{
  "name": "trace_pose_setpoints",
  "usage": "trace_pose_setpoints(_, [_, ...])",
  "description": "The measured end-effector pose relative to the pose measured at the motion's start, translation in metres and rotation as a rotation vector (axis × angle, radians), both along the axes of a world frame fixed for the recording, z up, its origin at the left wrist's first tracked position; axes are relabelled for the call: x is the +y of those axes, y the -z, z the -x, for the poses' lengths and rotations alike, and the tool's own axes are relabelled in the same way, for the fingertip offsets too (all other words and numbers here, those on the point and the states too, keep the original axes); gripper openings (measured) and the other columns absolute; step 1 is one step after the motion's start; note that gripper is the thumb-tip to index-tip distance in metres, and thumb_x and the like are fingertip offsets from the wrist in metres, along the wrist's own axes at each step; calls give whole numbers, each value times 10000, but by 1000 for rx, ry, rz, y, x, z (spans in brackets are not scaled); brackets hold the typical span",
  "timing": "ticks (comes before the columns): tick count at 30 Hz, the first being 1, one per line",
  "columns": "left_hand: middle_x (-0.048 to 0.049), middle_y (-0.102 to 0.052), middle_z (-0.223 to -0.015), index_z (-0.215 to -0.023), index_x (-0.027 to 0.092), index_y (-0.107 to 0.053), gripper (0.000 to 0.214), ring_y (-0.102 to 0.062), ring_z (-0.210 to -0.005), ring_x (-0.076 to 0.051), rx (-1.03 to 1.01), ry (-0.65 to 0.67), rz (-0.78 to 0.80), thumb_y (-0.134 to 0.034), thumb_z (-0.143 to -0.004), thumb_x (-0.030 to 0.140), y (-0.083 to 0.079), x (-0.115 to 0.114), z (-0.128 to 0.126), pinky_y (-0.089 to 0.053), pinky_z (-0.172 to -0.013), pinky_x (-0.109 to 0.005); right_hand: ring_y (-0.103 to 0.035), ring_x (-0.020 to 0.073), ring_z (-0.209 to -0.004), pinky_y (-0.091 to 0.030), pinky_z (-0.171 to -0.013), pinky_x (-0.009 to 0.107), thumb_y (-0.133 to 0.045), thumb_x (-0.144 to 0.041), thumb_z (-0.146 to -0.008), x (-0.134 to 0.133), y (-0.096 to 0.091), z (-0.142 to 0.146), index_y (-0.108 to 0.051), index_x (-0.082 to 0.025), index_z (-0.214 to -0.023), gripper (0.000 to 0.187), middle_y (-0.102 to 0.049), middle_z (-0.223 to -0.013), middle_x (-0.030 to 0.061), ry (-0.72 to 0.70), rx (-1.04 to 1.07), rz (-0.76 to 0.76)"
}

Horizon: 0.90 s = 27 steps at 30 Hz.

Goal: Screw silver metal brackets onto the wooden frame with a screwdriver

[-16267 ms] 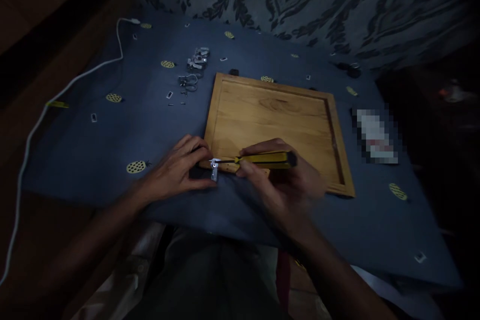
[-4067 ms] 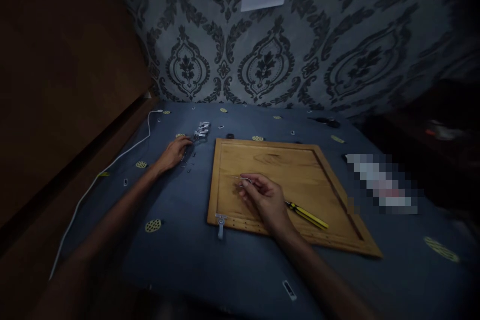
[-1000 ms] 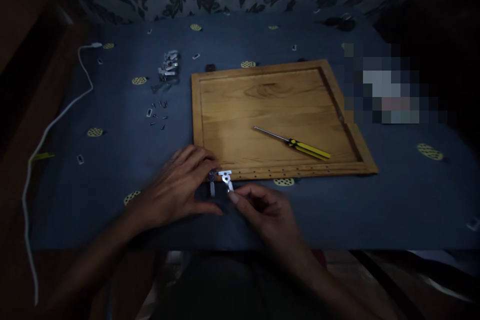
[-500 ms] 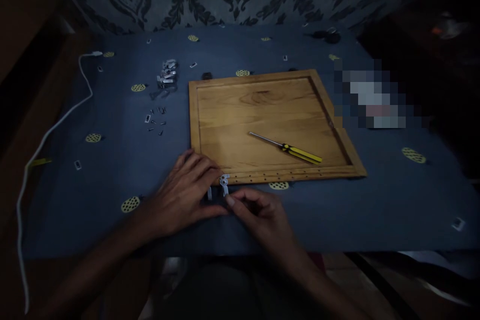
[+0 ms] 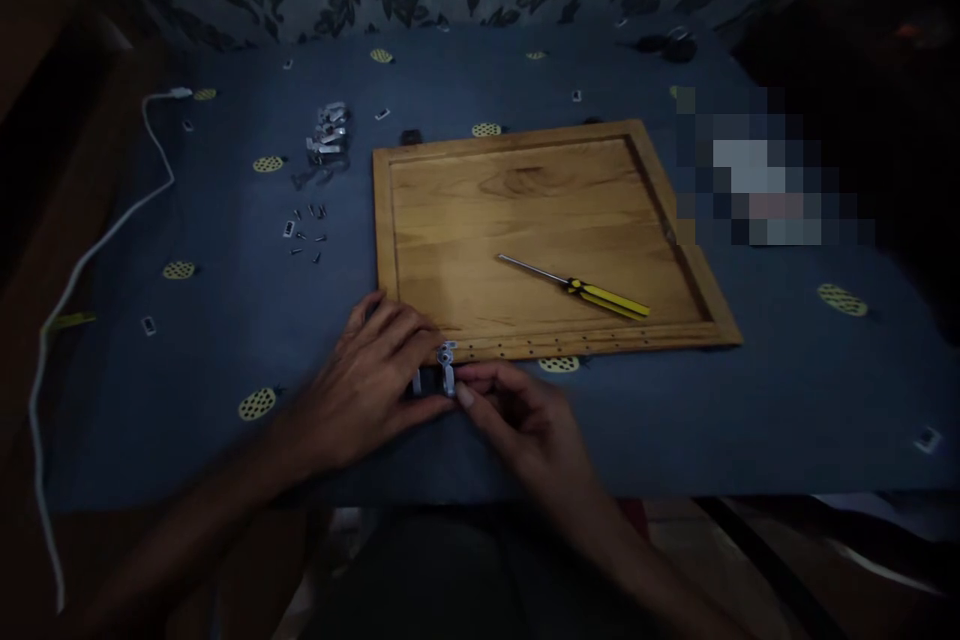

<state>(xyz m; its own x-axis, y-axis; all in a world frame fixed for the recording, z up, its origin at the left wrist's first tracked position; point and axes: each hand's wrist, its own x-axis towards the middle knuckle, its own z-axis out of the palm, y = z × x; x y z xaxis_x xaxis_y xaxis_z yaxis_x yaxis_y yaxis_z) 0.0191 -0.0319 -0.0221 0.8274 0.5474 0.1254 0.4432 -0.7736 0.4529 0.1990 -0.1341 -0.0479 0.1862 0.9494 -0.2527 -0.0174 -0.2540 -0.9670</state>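
"Head view, then: what has your right hand (image 5: pixel 536 415) got?"

"A metal bracket (image 5: pixel 448 378). I'm pinching its lower end between thumb and forefinger. It sits at the near edge of the wooden panel (image 5: pixel 457 220), close to the left corner, with its lower arm sticking out past the edge towards me."

"And your left hand (image 5: pixel 367 380)?"

"Laid over the panel's near left corner, thumb spread away from the fingers. My fingertips are right beside the bracket's top; whether they press on it, I cannot tell. A second bracket (image 5: pixel 417 382) juts from the same edge, just left of the first, its upper part hidden under my hand."

"What's on the panel itself?"

"A screwdriver (image 5: pixel 576 286) with a yellow and black handle, lying right of the middle, blade pointing left. Small dark holes run along the near rim, right of my bracket."

"And around it?"

"Left of the panel, some loose screws (image 5: pixel 321 238) lie on the blue tablecloth (image 5: pixel 637 430). Beyond them, near the panel's far left corner, is a heap of more brackets (image 5: pixel 328 135). A white cable (image 5: pixel 178 93) lies well out to the panel's left. Something right of the panel is too blurred to name."
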Motion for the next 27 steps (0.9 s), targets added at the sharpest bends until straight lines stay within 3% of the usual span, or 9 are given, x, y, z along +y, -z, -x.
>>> trace_pose_setpoints(3, [-82, -689, -1172, -1203, 168, -620, 358, -604, -1143, -273, -6, -2, 3, -752, -959, 395, -1, 0, 0, -356, -1182, -543, -742, 194, -795, -585, -690, 288, -684, -353, -955, -4, -8, -6, -769, -245, -993, 142, -794, -881, 43, -11, -186, -109])
trace_pose_setpoints(6, [-78, -692, -1178, -1213, 183, -618, 365, -606, -1150, -280, 7, -12, 14, -750, -958, 409, -1, -1, -1, -357, -1182, -552, -734, 191, -837, -587, -743, 304, -613, -224, -1003, 0, -15, -15, -749, -244, -1041, 143, -775, -914, 44, -62, -484, -338])
trace_pose_setpoints(11, [-83, -691, -1171, -1184, 183, -628, 363, -608, -1134, -283, -4, -21, 4, -735, -965, 451, 1, -1, -1, -380, -1161, -558, -710, 194, -943, -585, -846, 344, -610, -120, -999, 17, -11, -30, -733, -222, -1119, 199, -792, -1048, 70, -168, -837, -659])
trace_pose_setpoints(17, [-75, -702, -1137, -1144, 189, -631, 338, -617, -1107, -273, -20, -24, -25, -721, -975, 468, 2, -2, -1, -393, -1142, -554, -727, 238, -1110, -593, -934, 426, -599, -132, -1017, 23, 3, -36, -710, -229, -1279, 300, -817, -1158, 75, -291, -927, -727])
trace_pose_setpoints(27, [-85, -705, -1124, -1106, 147, -648, 320, -621, -1090, -273, -36, -12, -23, -763, -952, 403, -1, -2, -2, -368, -1144, -530, -751, 240, -1129, -579, -971, 448, -595, -102, -1009, 20, 15, -37, -674, -206, -1253, 277, -827, -1157, 73, -298, -985, -807])
